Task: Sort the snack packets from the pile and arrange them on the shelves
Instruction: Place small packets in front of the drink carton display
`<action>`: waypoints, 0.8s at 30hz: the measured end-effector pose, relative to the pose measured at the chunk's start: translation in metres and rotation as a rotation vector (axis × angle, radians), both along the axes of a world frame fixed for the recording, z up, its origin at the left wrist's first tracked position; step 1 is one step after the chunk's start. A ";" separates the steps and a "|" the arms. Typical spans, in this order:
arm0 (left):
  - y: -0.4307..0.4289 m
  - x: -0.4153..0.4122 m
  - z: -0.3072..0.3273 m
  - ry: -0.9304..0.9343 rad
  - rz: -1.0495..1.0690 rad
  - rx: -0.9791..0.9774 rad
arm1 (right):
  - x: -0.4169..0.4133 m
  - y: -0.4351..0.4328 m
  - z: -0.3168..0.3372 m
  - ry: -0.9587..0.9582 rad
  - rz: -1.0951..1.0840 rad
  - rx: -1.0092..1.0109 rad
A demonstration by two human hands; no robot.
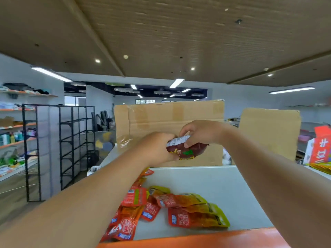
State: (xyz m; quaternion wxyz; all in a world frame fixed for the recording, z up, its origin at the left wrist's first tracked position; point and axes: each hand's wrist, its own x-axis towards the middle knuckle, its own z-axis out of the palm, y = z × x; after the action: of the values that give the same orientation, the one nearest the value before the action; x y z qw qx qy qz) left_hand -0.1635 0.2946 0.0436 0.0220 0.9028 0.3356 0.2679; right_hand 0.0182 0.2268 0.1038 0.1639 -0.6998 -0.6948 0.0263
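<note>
1. The left hand (157,147) and the right hand (202,132) meet in the air in front of a tall cardboard box (161,117), both holding one dark red snack packet (189,151).
2. The left fingers (168,137) are curled round the packet's left end.
3. The right fingers (184,130) and thumb pinch its white upper edge.
4. The held packet hangs well above the white shelf (232,190), apart from the pile.
5. The pile of snack packets (179,206), red-orange and yellow-green, lies loosely overlapped on that shelf, near its orange front edge (197,238) and partly under the left forearm.
6. A second sheet of cardboard (270,129) stands to the right, with a red carton (320,147) beside it.
7. A black wire rack (71,136) stands on the floor at left, with stocked wall shelves (18,126) beyond it.
</note>
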 end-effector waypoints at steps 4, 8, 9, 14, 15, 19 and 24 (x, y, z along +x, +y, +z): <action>-0.008 0.041 -0.005 -0.037 0.008 -0.056 | 0.045 -0.022 0.005 0.275 -0.005 0.228; -0.002 0.072 -0.014 -0.215 0.017 -0.232 | 0.089 -0.031 -0.004 0.498 -0.096 0.284; -0.001 0.080 -0.016 -0.262 0.016 -0.287 | 0.096 -0.032 -0.010 0.563 -0.111 0.229; -0.024 0.120 -0.023 -0.319 -0.026 -0.554 | 0.109 -0.022 -0.043 0.697 0.031 0.073; -0.031 0.129 -0.025 -0.272 -0.040 -0.599 | 0.110 -0.017 -0.047 0.681 0.048 0.111; -0.049 0.144 -0.029 -0.068 -0.035 -0.590 | 0.120 -0.005 -0.051 0.466 0.102 0.121; -0.057 0.111 -0.031 0.025 0.159 -0.410 | 0.142 0.004 -0.072 0.038 0.071 -0.082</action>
State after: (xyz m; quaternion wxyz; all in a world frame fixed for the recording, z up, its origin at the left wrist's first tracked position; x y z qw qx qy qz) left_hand -0.0524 0.2381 0.0121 0.1798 0.8533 0.4536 0.1838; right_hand 0.1600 0.2306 0.0322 0.1469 -0.6803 -0.7142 0.0738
